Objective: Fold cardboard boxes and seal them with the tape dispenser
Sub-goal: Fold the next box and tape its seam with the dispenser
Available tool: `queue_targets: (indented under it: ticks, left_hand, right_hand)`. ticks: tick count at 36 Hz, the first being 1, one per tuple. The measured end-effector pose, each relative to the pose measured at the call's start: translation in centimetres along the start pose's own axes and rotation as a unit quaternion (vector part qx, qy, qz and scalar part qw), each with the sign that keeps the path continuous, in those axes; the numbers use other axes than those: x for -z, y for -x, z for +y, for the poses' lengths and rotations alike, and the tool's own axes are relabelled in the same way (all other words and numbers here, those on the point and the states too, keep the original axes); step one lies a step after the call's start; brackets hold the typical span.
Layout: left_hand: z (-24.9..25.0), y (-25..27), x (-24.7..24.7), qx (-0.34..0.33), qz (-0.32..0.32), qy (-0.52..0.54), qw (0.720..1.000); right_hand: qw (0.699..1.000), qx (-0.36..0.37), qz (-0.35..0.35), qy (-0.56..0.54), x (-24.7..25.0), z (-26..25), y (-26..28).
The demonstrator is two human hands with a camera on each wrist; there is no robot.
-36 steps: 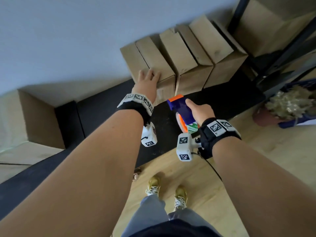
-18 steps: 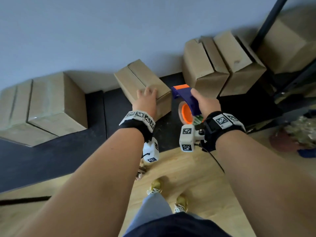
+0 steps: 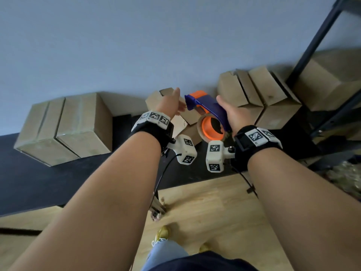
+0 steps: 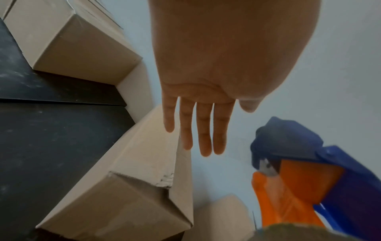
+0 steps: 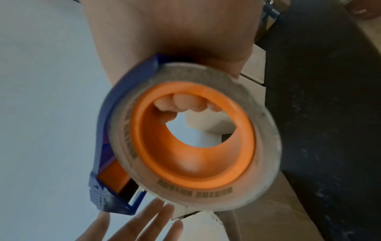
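A small cardboard box (image 3: 154, 99) stands tilted on the black mat by the wall, seen close in the left wrist view as the box (image 4: 144, 163). My left hand (image 3: 173, 102) hovers over its upper edge with straight fingers (image 4: 198, 130); whether it touches the box I cannot tell. My right hand (image 3: 231, 112) grips the blue and orange tape dispenser (image 3: 207, 108) just right of the box, roll facing me. In the right wrist view my fingers (image 5: 185, 104) curl through the orange core of the dispenser (image 5: 193, 138).
Taped boxes (image 3: 64, 126) sit on the black mat (image 3: 39, 173) at the left. More boxes (image 3: 254, 90) lean against the wall at the right, beside a black metal rack (image 3: 322, 36). Wooden floor (image 3: 205, 202) lies under my feet.
My left hand has lifted off the box top and its fingers have straightened. The box now stands tilted. The dispenser has risen and its roll has turned toward me.
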State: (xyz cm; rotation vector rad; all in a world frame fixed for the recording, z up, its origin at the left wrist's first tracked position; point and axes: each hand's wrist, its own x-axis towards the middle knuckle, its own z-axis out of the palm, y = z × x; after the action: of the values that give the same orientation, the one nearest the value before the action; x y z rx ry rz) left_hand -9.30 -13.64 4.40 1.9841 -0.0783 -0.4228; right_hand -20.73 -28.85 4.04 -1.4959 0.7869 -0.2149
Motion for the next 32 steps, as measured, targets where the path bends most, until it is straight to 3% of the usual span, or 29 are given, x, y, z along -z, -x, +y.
queue_targets:
  ticks: [12,22,32]
  left_hand:
    - [-1.8,-1.3,3.9,0.132,-0.129,0.01,0.983]
    - [-2.7,-3.4,6.3,0.098,-0.139,0.09,0.981]
    - [-2.3,-5.5,7.1,0.066,-0.078,-0.032,0.994]
  right_hand:
    - [1.0,-0.009,-0.011,0.0,-3.5,-0.8,0.3]
    - [1.0,-0.018,-0.017,0.007,-5.8,-0.5,-0.5]
    - [0.992,-0.013,-0.125,0.024,-7.2,-1.1,-1.0]
